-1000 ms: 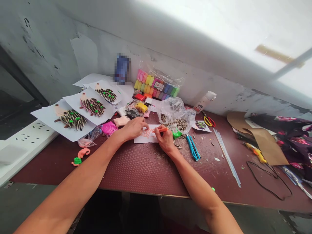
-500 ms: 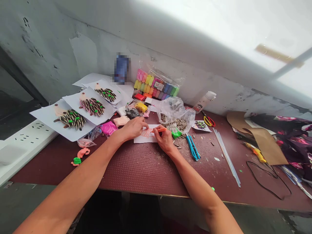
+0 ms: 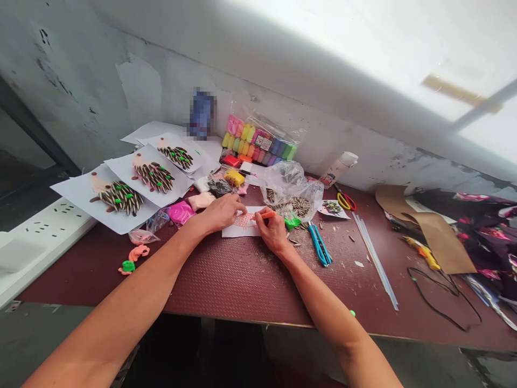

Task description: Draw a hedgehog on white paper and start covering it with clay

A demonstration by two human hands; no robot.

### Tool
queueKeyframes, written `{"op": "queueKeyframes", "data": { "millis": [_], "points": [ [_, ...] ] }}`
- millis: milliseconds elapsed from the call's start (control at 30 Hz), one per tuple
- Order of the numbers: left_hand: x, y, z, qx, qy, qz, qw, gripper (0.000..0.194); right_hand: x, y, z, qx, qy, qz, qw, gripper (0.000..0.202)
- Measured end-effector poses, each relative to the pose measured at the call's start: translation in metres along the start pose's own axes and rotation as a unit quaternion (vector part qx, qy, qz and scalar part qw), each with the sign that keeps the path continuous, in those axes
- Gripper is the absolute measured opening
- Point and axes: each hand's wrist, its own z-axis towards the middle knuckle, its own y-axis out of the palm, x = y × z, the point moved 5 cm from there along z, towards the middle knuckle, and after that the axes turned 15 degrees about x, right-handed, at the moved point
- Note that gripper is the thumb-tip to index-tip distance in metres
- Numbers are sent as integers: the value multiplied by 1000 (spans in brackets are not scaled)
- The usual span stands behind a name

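A small white paper (image 3: 236,231) with an orange drawing lies on the dark red table (image 3: 226,280). My right hand (image 3: 272,231) is closed round an orange pen (image 3: 269,215), its tip at the drawing. Resting at the paper's left side, my left hand (image 3: 226,212) has its fingers bent together over the edge; whether they pinch anything is hidden. Just right of the paper are a green clay piece (image 3: 292,221) and a clear plastic bag (image 3: 311,191) with striped seeds (image 3: 297,205). A teal box cutter (image 3: 320,245) lies nearby.
Several sheets with seed hedgehogs (image 3: 121,198) are at left, beside a white power strip (image 3: 44,231). Behind are coloured clay packs (image 3: 258,143) and a white bottle (image 3: 339,168). Scissors (image 3: 346,200), clear sticks (image 3: 375,261) and a glue gun (image 3: 424,252) lie at right.
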Motion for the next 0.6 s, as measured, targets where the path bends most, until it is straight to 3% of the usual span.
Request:
{"op": "queueKeyframes", "data": {
  "millis": [600],
  "points": [
    [2, 0, 1, -6, -12, 0, 1000, 41, -3, 0, 0, -14, -6, 21, 1000, 35]
  ]
}}
